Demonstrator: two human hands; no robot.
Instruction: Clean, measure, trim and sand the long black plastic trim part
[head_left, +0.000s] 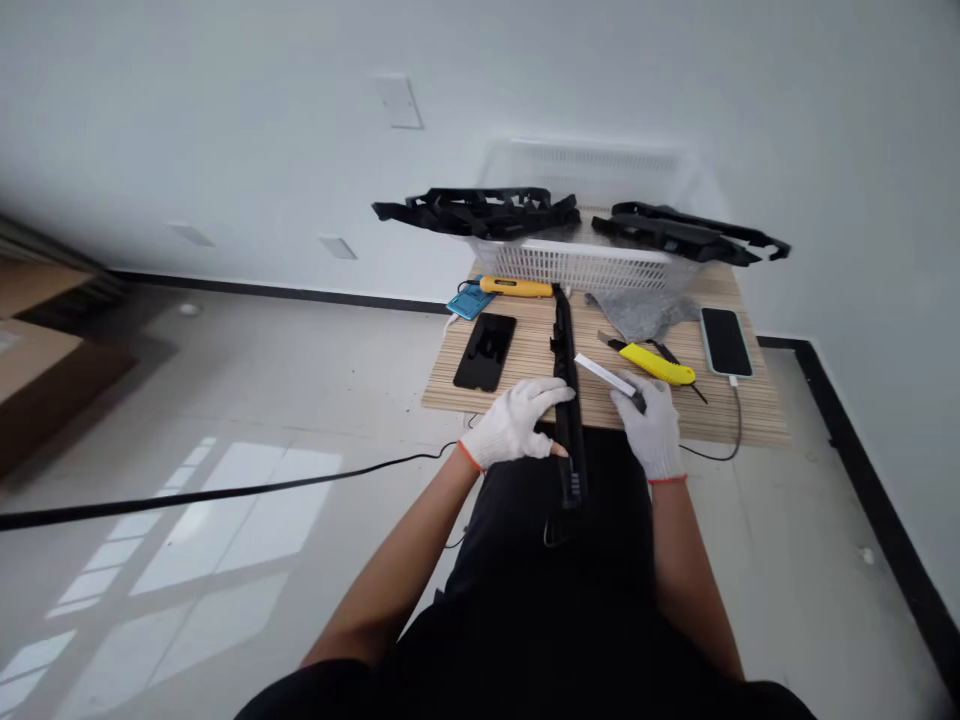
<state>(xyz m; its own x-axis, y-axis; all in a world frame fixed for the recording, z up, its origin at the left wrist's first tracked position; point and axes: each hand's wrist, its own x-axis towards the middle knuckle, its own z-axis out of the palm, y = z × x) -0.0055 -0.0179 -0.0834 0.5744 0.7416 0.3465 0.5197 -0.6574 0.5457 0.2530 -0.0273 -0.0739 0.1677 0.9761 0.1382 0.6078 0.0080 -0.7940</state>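
A long black plastic trim piece (568, 370) lies lengthwise over the table's near edge, its near end reaching above my lap. My left hand (516, 424), in a white knit glove, grips it from the left, with a bare thumb tip showing near its lower end. To the right, my gloved right hand (651, 425) is closed on a narrow white strip-shaped bar (604, 373) with a dark underside. The bar tilts toward the trim piece, its far end close to it; whether they touch, I cannot tell. A yellow utility knife (658, 364) with its blade out lies just beyond my right hand.
A white plastic basket (577, 262) with more black plastic parts (487, 212) stands at the back against the wall. On the wooden table (600, 412) lie a black phone (485, 352), a charging phone (725, 342), a yellow-handled tool (517, 288) and a grey plastic bag (645, 312). A cable (300, 482) crosses the left.
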